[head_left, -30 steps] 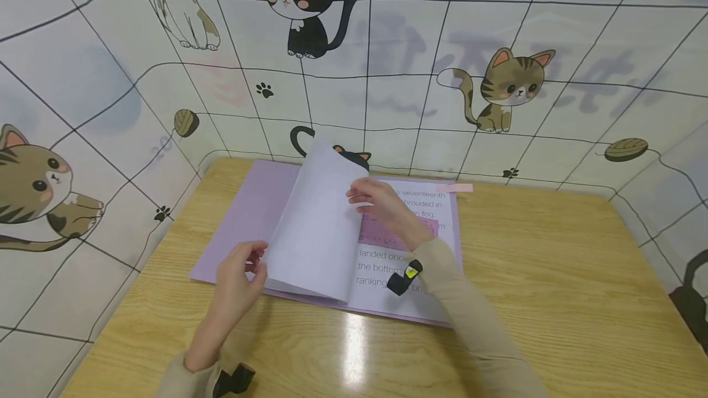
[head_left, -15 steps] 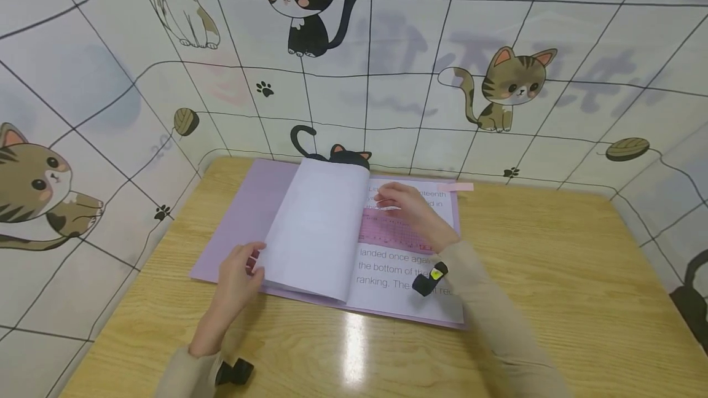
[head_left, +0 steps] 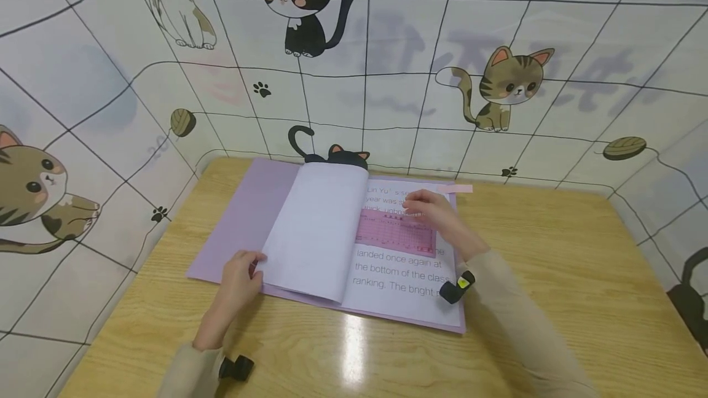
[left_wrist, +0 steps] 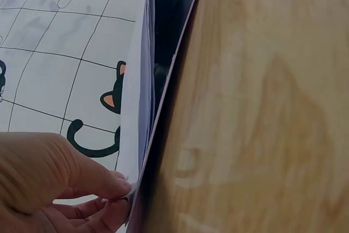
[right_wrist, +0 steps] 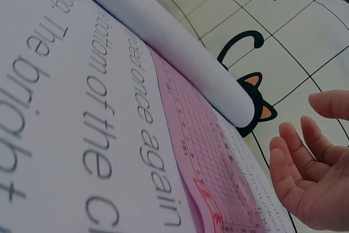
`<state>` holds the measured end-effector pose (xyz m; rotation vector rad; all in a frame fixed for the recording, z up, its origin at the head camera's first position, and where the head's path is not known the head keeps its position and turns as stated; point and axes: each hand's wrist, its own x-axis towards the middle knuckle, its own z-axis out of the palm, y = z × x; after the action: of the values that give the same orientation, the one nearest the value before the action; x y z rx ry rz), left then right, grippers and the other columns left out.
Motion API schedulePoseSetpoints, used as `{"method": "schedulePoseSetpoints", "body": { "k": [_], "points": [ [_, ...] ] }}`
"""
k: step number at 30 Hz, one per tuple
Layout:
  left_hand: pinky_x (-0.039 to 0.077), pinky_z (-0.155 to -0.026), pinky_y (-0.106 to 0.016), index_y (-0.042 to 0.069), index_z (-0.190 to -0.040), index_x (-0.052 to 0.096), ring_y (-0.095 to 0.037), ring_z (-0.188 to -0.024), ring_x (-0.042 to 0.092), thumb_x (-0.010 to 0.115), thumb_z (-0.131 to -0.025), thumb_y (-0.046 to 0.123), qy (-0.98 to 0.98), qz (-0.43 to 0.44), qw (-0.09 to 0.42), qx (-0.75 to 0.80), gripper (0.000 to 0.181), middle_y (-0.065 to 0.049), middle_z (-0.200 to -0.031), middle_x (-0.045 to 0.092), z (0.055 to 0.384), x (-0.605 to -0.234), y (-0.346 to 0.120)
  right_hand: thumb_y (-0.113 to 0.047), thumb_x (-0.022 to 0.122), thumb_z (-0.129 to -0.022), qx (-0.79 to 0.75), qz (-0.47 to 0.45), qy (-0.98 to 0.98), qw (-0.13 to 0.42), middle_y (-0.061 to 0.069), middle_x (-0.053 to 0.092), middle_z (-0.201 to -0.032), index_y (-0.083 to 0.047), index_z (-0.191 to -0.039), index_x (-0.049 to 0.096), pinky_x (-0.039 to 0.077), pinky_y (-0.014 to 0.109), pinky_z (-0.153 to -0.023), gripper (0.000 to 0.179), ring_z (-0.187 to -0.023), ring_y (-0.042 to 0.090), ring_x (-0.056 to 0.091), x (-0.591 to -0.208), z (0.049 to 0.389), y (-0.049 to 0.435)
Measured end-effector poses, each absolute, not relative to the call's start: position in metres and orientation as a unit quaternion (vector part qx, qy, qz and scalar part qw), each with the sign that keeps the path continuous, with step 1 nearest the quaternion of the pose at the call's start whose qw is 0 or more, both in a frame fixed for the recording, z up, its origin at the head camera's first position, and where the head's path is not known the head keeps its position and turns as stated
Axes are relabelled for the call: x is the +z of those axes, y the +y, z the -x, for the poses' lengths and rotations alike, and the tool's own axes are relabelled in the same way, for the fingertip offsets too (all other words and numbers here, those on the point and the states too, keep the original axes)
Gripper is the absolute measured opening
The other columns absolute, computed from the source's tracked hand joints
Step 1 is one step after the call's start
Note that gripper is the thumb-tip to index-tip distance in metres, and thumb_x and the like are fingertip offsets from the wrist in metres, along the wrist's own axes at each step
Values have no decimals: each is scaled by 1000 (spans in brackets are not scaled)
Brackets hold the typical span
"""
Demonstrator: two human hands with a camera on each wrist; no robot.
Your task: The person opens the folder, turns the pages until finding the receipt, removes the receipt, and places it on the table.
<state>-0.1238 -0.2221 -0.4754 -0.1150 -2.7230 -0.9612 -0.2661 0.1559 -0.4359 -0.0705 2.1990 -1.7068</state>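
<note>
A book with a light purple cover (head_left: 240,223) lies spread on the table in the head view. Its blank white pages (head_left: 312,232) curve over to the left, while large print fills the right-hand page (head_left: 395,278). At the lower left corner of the white pages, my left hand (head_left: 240,278) pinches their edge between thumb and finger; the left wrist view shows this pinch up close. Across the printed page lies a pink printed slip (head_left: 394,233) with a grid and red marks. My right hand (head_left: 442,220) hovers over the slip's upper right part, fingers loosely bent, holding nothing.
A pale pink tab (head_left: 463,188) sticks out past the page's upper right edge. The wooden table (head_left: 553,275) meets a wall (head_left: 398,109) printed with cartoon cats just behind the book. Each wrist carries a small black camera (head_left: 236,368).
The raised page has settled flat to the left. My right hand has left it and moved right over the printed page, uncovering more of the pink slip. My left hand stays at the corner.
</note>
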Motion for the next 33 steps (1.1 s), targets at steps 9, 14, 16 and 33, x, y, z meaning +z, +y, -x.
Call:
{"method": "schedulePoseSetpoints", "body": {
  "k": [9,14,16,33],
  "points": [
    [43,-61,-34,-12,-91,64,-24,-70,50,57,-71,-14,-943,21,84,-322,21,-17,-80,56,124,-480,-226,-15,60,-90,-546,56,826,129,13,59,-107,6,-118,52,44,30,-86,36,-97,20,54,-445,260,174],
    [43,-64,-34,-12,-94,64,-22,-70,48,66,-70,-8,-945,19,56,-322,24,-16,-83,55,125,-477,-228,-9,61,-88,-510,75,852,96,17,60,-110,5,-114,55,43,33,-89,31,-100,25,55,-452,259,180],
    [43,-65,-36,-13,-95,63,-23,-71,47,70,-70,-5,-945,18,45,-323,27,-16,-83,54,125,-476,-228,-6,62,-87,-501,81,857,89,19,59,-110,4,-113,56,43,38,-91,29,-102,28,55,-455,259,182],
    [45,-75,-43,-14,-99,60,-28,-81,50,74,-70,-1,-943,17,3,-333,35,-21,-95,53,126,-471,-229,-4,66,-81,-417,112,895,109,21,58,-114,3,-113,56,40,50,-95,35,-107,36,52,-467,255,185]
  ]
}}
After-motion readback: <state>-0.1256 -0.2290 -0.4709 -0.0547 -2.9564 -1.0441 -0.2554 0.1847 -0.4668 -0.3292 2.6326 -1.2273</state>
